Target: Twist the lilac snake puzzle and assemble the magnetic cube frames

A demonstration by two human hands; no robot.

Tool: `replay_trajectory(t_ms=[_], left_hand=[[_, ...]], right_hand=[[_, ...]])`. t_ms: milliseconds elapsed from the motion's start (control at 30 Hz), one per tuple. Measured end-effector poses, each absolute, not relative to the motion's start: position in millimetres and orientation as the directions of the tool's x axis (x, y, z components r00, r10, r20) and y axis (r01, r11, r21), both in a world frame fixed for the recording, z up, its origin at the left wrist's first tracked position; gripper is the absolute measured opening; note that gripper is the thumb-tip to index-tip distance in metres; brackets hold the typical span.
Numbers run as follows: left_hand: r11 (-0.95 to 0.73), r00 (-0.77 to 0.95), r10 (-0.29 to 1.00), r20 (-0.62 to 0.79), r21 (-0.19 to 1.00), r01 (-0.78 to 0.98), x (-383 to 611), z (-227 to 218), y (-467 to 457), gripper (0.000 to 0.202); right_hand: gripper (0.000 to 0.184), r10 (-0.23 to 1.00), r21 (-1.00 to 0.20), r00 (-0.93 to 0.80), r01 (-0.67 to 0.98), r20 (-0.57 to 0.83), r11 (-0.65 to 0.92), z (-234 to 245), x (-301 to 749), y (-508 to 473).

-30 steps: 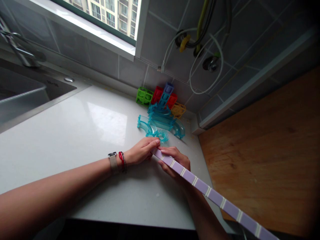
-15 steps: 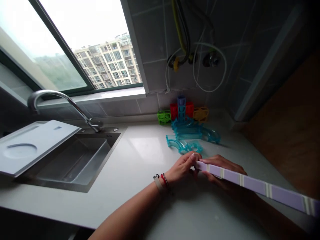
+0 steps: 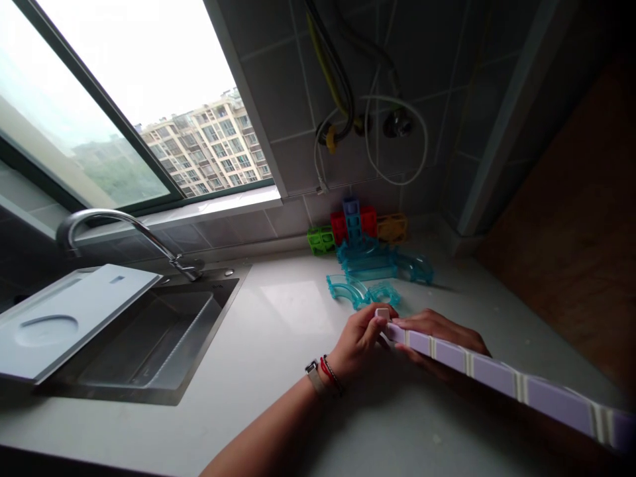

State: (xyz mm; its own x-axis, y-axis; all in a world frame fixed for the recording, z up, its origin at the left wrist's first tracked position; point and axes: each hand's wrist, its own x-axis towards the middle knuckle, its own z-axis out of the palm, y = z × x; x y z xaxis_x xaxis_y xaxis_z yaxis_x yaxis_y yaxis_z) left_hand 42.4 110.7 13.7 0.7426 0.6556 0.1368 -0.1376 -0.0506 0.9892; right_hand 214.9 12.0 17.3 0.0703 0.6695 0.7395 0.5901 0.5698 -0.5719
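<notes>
A long lavender bar (image 3: 497,376), made of block-like segments with pale bands between them, runs from the middle of the view to the right edge. My right hand (image 3: 442,329) is wrapped around its far part, with the fingers on top and below. At the bar's far end, my left hand (image 3: 365,328) pinches a small pale lavender block (image 3: 381,313) between thumb and fingers. The block is close against the end; whether it is joined cannot be seen. Just beyond my left hand lie clear blue curved track pieces (image 3: 348,289).
Against the tiled wall stand green (image 3: 320,240), red (image 3: 339,227) and orange openwork blocks (image 3: 392,227), with a blue column (image 3: 352,222) among them. More blue track pieces (image 3: 370,265) lie in front. At left, a white board (image 3: 94,318) partly covers the sink (image 3: 163,391) beside the faucet (image 3: 134,225).
The view has tilted and shifted slightly. The small pale block now shows upright above my left thumb at the bar's end. Both hands stay at the bar.
</notes>
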Motion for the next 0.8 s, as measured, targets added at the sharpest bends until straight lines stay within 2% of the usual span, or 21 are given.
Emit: replay_trajectory(t_ms=[133,333,467,800], left_hand=[[0.069,0.768,0.631,0.104,0.98,-0.189,42,16,113,0.05],[0.289,0.813,0.582,-0.002,0.935,-0.205,42,14,118,0.05],[0.423,0.815,0.575,-0.07,0.878,-0.223,43,10,121,0.048],[0.559,0.793,0.59,-0.153,0.785,-0.265,47,9,113,0.046]], right_hand=[[0.034,0.725,-0.61,0.053,0.585,0.686,0.534,22,217,8],[0.031,0.781,-0.691,0.103,0.547,0.615,0.472,23,215,4],[0.027,0.759,-0.677,0.114,0.55,0.641,0.489,18,215,6],[0.028,0.746,-0.649,0.091,0.57,0.659,0.504,19,216,8]])
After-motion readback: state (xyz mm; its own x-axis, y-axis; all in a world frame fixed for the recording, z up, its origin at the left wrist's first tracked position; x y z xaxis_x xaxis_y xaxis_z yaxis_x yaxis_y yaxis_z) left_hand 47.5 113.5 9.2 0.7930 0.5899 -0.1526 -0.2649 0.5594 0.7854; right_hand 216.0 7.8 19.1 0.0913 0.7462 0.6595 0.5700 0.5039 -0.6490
